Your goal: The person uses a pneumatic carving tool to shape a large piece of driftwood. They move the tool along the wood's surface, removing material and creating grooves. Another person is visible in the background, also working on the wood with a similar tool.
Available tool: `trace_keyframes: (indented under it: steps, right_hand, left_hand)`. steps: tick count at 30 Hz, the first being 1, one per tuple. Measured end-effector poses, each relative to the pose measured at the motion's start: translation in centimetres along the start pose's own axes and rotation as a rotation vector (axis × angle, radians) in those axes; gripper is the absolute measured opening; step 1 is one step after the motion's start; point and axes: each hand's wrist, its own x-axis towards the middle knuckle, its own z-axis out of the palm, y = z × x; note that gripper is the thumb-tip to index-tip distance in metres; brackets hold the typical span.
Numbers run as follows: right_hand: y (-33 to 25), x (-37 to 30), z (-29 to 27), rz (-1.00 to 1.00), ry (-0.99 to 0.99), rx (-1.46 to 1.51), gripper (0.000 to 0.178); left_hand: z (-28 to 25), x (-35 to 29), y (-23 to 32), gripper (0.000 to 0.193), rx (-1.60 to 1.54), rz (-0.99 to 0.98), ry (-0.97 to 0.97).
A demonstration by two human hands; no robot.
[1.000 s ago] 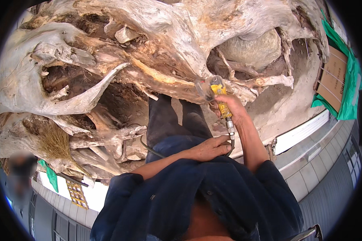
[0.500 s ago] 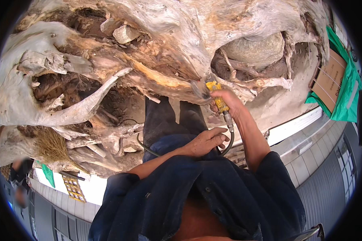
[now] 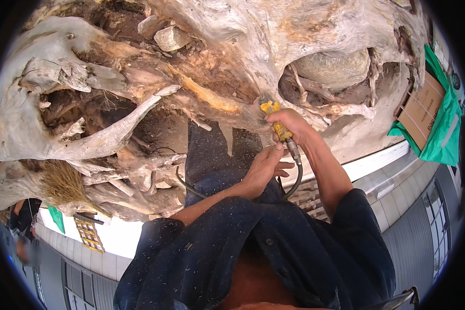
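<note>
My right hand (image 3: pixel 290 124) is wrapped round a yellow air grinder (image 3: pixel 282 131). The grinder's head lies against the edge of a large weathered tree root (image 3: pixel 227 106), and its spinning disc is too blurred to make out. From the back of the tool a metal coupling leads into a dark air hose (image 3: pixel 296 182), which bends down toward my waist. My left hand (image 3: pixel 262 170) is open just below the tool, with its thumb up by the coupling and its fingers apart; whether it touches the coupling I cannot tell. Pale wood chips fly in front of my shirt.
A rounded boulder (image 3: pixel 333 70) sits in a root hollow, and a smaller stone (image 3: pixel 171 39) lies upper left. Root prongs (image 3: pixel 139 116) jut out on the left beside a straw brush (image 3: pixel 62 181). Cardboard in green wrapping (image 3: pixel 423 108) stands right. Another person (image 3: pixel 23 222) is far left.
My left hand has risen from my lap toward the back of the grinder, and its fingers have spread. The grinder is tilted slightly more, and flying chips now show.
</note>
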Motion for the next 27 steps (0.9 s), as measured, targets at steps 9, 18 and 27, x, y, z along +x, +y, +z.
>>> trace_keyframes:
  steps: [9, 18, 27]
  right_hand:
    - [-2.0, 0.7, 5.6, 0.004, 0.012, -0.013, 0.023]
    - [-2.0, -1.3, 5.5, 0.002, -0.055, 0.013, 0.034]
    - [-2.7, 0.4, 7.9, -0.152, -0.140, 0.128, 0.021]
  left_hand:
    - [-2.0, 0.5, 2.2, 0.065, -0.171, 0.134, 0.138]
    - [-1.4, 1.2, 2.0, 0.050, -0.256, 0.164, 0.211]
    - [-1.9, -0.1, 5.1, 0.043, -0.287, 0.378, 0.182]
